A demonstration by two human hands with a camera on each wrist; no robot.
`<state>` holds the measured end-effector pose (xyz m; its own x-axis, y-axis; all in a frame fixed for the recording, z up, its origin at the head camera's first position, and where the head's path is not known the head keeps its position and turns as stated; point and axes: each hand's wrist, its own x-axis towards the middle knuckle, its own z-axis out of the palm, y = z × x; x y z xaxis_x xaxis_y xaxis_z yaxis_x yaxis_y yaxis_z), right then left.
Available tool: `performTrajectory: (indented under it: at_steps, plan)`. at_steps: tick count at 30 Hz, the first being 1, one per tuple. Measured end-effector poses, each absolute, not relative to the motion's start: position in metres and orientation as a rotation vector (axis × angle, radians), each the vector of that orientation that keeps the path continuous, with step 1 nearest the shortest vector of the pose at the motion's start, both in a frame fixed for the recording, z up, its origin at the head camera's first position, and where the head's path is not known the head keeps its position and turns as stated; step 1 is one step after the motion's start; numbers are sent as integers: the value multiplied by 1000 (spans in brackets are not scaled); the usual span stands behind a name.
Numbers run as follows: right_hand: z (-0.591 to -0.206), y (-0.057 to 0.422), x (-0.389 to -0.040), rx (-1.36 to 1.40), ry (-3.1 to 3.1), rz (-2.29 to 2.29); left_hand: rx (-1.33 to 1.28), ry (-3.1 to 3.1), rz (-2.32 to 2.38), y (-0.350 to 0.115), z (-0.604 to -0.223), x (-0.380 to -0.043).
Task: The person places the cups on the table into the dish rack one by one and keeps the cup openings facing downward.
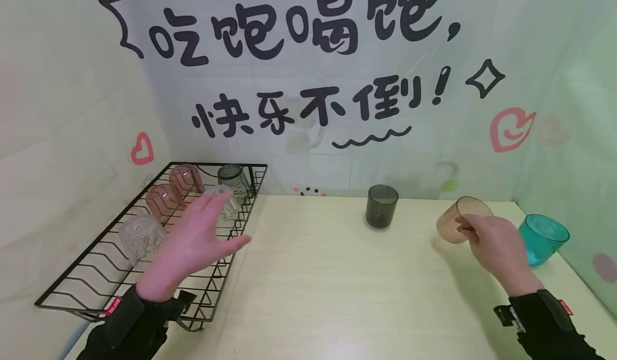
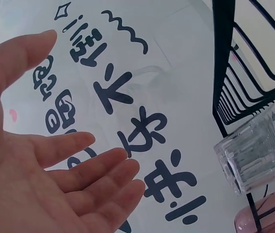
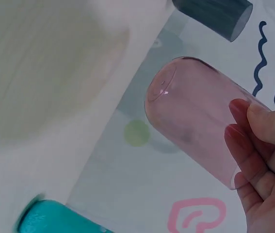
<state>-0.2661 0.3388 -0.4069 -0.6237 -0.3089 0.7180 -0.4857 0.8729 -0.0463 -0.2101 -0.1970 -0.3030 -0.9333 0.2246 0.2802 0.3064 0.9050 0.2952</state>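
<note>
My right hand pinches a clear pink cup near its rim, thumb on one side and fingers on the other. The cup tilts and seems to hang above the table; in the right wrist view its round base points away from the hand. My left hand hovers over the black wire rack with fingers extended and thumb apart, and its palm holds nothing. Behind the left fingertips, a clear glass stands on the rack, partly hidden.
Two pink glasses, another clear glass and a dark grey glass stand on the rack. A grey cup is at the table's back. Right of my right hand sits a teal cup, near the side wall.
</note>
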Motion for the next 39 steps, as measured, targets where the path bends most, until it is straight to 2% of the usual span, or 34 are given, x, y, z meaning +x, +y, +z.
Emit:
performTrajectory:
  at_steps: [12, 39]
  plan:
    - [-386, 305, -257, 702, -2157, 307, -449, -2757, -566, -185, -306, -213]
    - [-360, 255, -246, 750, -2077, 501, -501, -2651, -672, -151, -302, -217]
